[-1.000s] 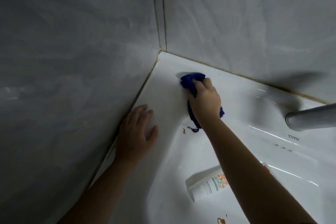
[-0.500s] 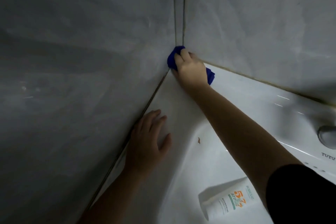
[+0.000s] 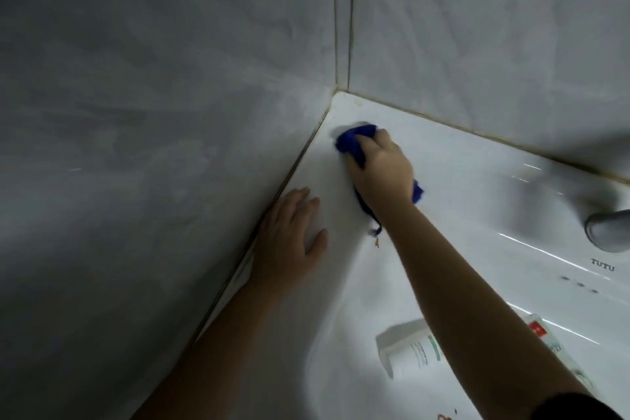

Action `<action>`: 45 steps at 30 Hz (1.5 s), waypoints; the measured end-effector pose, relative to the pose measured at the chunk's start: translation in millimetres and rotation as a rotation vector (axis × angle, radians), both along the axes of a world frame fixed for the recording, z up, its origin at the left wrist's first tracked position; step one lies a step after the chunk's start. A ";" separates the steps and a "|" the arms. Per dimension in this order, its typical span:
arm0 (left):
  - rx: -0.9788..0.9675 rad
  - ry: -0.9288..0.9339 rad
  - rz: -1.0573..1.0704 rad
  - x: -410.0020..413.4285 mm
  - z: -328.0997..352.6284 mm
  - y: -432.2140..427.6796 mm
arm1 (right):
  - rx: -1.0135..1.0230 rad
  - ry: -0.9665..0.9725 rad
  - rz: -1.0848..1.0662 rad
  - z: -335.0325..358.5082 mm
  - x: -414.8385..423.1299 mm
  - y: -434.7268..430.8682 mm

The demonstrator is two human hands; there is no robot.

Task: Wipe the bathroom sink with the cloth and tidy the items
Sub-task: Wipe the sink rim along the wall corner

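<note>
My right hand (image 3: 381,169) grips a bunched blue cloth (image 3: 351,143) and presses it on the white sink's (image 3: 477,174) flat rim, a little way out from the back left corner. A loose thread of the cloth hangs below my wrist. My left hand (image 3: 289,235) rests flat on the rim's left side beside the wall joint, fingers straight and spread. A white tube with green print (image 3: 412,351) lies in the basin under my right forearm. A second tube with a red mark (image 3: 542,334) shows just right of that arm, partly hidden.
Grey marbled wall tiles (image 3: 153,147) close in on the left and behind. A grey metal faucet spout (image 3: 606,228) juts in at the right edge. Small brown specks (image 3: 376,242) lie on the rim near my wrist, and more at the bottom edge of the basin.
My right hand has pulled the cloth back out of the wall corner onto the rim, toward me. The left hand has stayed flat in place.
</note>
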State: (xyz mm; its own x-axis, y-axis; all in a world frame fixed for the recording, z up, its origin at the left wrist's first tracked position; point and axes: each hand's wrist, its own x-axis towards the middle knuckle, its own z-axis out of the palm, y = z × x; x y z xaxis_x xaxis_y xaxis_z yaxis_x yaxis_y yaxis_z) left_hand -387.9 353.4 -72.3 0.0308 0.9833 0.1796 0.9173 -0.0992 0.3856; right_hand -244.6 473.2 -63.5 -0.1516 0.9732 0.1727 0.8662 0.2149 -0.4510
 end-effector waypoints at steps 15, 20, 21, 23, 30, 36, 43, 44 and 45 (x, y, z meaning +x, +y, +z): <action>0.031 -0.010 0.117 -13.2 20.5 -106.6 | 0.057 -0.031 0.389 -4.8 -41.4 -36.1; 0.017 -0.016 0.175 -10.2 18.3 -140.4 | 0.079 0.009 0.669 -2.5 12.3 -69.4; 0.022 -0.009 0.180 -9.8 18.6 -145.4 | 0.108 0.005 0.546 -2.5 16.1 -53.1; 0.032 0.016 0.190 -9.6 17.8 -156.3 | 0.073 -0.038 0.209 -2.6 9.1 -14.8; 0.023 0.018 0.320 -5.7 16.3 -198.2 | 0.047 0.016 0.651 -6.9 -52.7 -140.3; 0.008 0.038 0.319 -5.1 24.1 -224.9 | 0.094 -0.007 0.534 1.2 -42.9 -98.5; 0.007 0.042 0.381 -7.8 33.6 -268.1 | -0.009 0.054 0.549 -4.0 -77.2 -202.6; 0.007 0.034 0.384 -8.2 33.6 -272.9 | -0.012 0.049 0.683 -3.7 -73.1 -226.5; 0.003 0.022 0.381 -8.3 33.5 -277.7 | -0.017 0.030 0.783 -3.4 -67.7 -238.9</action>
State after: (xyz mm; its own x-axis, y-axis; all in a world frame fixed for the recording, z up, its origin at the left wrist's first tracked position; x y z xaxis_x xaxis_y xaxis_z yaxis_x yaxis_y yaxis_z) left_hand -396.2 75.7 -38.8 -0.3326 0.9247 0.1854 0.8968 0.2493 0.3654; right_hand -312.3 234.3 -66.9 -0.7905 0.5872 0.1740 0.4523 0.7513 -0.4807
